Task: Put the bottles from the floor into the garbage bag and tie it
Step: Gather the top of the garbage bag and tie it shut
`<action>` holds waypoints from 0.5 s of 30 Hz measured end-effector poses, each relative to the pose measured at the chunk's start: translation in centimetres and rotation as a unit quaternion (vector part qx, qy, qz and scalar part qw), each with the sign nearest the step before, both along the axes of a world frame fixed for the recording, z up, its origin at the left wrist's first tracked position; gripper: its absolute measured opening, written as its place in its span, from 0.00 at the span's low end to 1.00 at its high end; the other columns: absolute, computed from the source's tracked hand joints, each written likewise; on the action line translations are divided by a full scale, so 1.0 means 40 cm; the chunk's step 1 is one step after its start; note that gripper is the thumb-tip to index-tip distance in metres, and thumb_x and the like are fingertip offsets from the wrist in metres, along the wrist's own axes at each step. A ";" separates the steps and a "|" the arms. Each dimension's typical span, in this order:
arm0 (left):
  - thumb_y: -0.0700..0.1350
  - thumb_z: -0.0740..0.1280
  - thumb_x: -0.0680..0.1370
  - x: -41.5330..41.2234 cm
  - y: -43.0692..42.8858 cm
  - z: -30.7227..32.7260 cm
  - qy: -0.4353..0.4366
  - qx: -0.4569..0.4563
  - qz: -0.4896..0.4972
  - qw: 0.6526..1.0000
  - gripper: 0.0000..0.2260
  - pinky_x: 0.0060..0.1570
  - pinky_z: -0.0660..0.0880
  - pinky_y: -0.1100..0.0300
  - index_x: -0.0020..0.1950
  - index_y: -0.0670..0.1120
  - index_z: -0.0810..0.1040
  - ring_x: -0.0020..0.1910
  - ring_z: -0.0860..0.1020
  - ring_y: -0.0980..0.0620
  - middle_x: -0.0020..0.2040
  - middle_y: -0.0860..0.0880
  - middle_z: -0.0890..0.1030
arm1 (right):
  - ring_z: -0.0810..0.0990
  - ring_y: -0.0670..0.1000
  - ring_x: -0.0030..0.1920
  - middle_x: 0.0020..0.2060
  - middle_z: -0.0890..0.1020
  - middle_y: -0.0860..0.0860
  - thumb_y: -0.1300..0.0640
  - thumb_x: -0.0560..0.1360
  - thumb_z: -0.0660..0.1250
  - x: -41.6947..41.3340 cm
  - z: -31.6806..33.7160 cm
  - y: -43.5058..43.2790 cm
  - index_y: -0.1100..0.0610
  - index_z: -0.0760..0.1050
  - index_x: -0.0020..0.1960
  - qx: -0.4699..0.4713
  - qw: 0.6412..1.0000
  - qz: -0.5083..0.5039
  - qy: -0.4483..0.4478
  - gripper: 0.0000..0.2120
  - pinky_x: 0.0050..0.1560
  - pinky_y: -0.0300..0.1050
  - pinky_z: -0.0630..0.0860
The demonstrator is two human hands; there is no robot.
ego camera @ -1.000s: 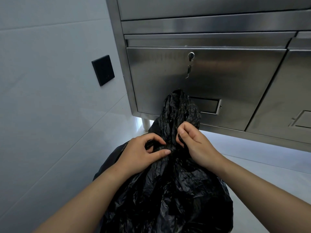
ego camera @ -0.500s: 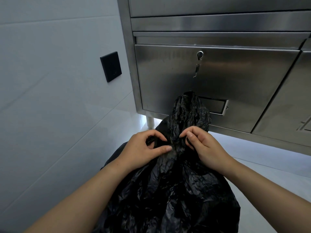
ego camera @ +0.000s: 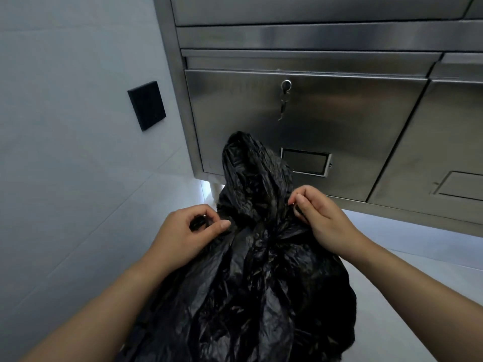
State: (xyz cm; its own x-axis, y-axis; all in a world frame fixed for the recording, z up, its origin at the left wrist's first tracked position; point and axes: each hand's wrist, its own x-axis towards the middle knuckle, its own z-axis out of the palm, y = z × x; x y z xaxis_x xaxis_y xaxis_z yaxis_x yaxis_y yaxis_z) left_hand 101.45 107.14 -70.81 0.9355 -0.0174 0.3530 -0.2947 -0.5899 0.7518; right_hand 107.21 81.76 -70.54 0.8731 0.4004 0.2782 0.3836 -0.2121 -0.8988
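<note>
A full black garbage bag (ego camera: pixel 251 296) stands on the floor in front of me, its gathered top (ego camera: pixel 251 173) sticking up against the steel cabinet. My left hand (ego camera: pixel 183 236) pinches a fold of the plastic on the left side of the neck. On the right side, my right hand (ego camera: pixel 318 218) pinches another fold between thumb and fingers. The two hands are apart, with the bunched neck between them. No bottles are visible; the bag hides its contents.
A stainless steel cabinet (ego camera: pixel 339 113) with a key (ego camera: pixel 285 100) in its door lock rises just behind the bag. A tiled wall with a black switch plate (ego camera: pixel 147 105) is at the left. Pale floor (ego camera: pixel 418 262) shows at the right.
My hands have moved apart, each pulling its fold of the bag outward, so the neck is wider between them. The view has shifted slightly.
</note>
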 end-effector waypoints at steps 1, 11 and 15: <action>0.64 0.68 0.67 0.004 -0.009 0.011 -0.009 -0.004 -0.012 1.000 0.13 0.31 0.66 0.74 0.34 0.55 0.77 0.27 0.73 0.62 0.27 0.60 0.76 | 0.65 0.42 0.30 0.28 0.69 0.42 0.59 0.81 0.53 -0.002 0.015 0.009 0.56 0.71 0.46 0.019 1.000 0.008 -0.012 0.10 0.35 0.35 0.64; 0.62 0.63 0.73 0.022 -0.046 0.055 -0.036 0.054 -0.051 0.997 0.13 0.31 0.66 0.70 0.33 0.57 0.75 0.28 0.73 0.61 0.28 0.59 0.76 | 0.68 0.44 0.28 0.27 0.71 0.43 0.51 0.79 0.54 -0.030 0.035 0.105 0.51 0.72 0.45 0.046 0.995 0.073 -0.048 0.10 0.32 0.36 0.65; 0.62 0.61 0.75 -0.005 0.009 0.008 0.025 0.129 -0.066 0.989 0.19 0.28 0.61 0.66 0.27 0.56 0.68 0.25 0.65 0.58 0.24 0.54 0.67 | 0.69 0.44 0.32 0.30 0.73 0.47 0.55 0.80 0.55 -0.025 -0.010 0.062 0.47 0.70 0.41 -0.101 0.989 0.036 -0.101 0.10 0.37 0.40 0.67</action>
State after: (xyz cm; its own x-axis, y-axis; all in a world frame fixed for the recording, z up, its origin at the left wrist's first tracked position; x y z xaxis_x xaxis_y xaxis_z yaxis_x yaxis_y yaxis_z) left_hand 101.26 107.51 -70.47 0.9353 -0.2240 0.2738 -0.3479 -0.7228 0.5971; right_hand 106.23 84.25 -70.93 0.7752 0.5248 0.3515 0.5712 -0.3449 -0.7448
